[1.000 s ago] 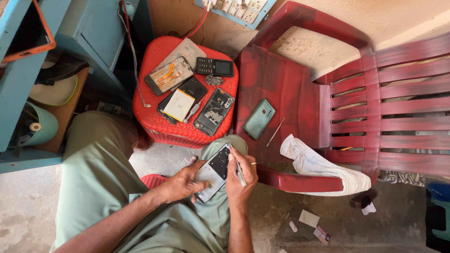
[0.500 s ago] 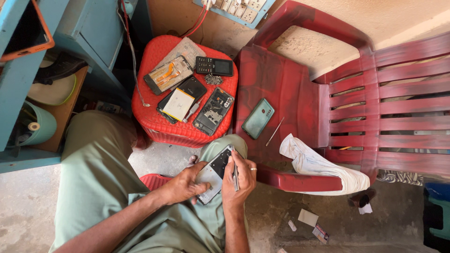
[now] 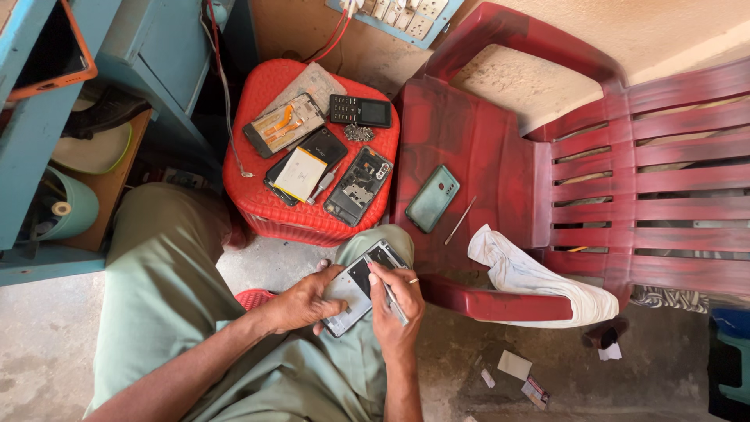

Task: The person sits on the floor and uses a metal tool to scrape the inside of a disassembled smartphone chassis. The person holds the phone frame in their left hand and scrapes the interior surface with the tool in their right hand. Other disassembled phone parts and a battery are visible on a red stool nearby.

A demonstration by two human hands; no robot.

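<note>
Over the lap, the left hand (image 3: 301, 301) cradles the opened phone (image 3: 361, 285) by its edges, light, rigid and probably fragile, while the right hand (image 3: 398, 309) pinches a thin tool (image 3: 391, 295).

Bright, even daylight fills the scene, strongest on the pale concrete wall (image 3: 547, 78) at far right, with soft shadows, slight wide-angle bending at the edges, and sharp focus throughout.
</note>
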